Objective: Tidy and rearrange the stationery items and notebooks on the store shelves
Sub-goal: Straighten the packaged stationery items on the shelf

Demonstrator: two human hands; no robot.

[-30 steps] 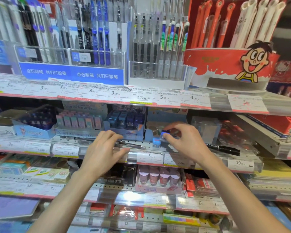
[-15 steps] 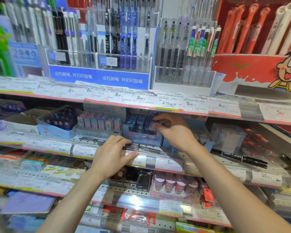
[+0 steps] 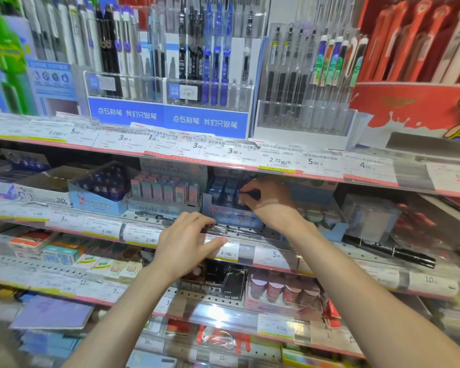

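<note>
My right hand (image 3: 270, 201) reaches under the upper shelf into a blue display box (image 3: 230, 208) of small blue erasers and pinches one small blue eraser (image 3: 241, 193) at the box's right side. My left hand (image 3: 185, 241) rests on the front lip of the same shelf, fingers bent over dark pens (image 3: 231, 230) lying along the edge; whether it holds one is unclear. A box of pink and green erasers (image 3: 165, 191) stands to the left of the blue box.
Pen racks (image 3: 170, 83) fill the top shelf above price labels (image 3: 197, 147). A black marker (image 3: 388, 252) lies on the shelf edge at right. A clear box (image 3: 369, 216) stands right of my right hand. Lower shelves hold red-capped items (image 3: 282, 290) and notebooks (image 3: 51, 312).
My right hand lifted the small blue eraser from the shelf front and carried it left and up into the blue display box. The view shifted left. My left hand stayed on the shelf edge.
</note>
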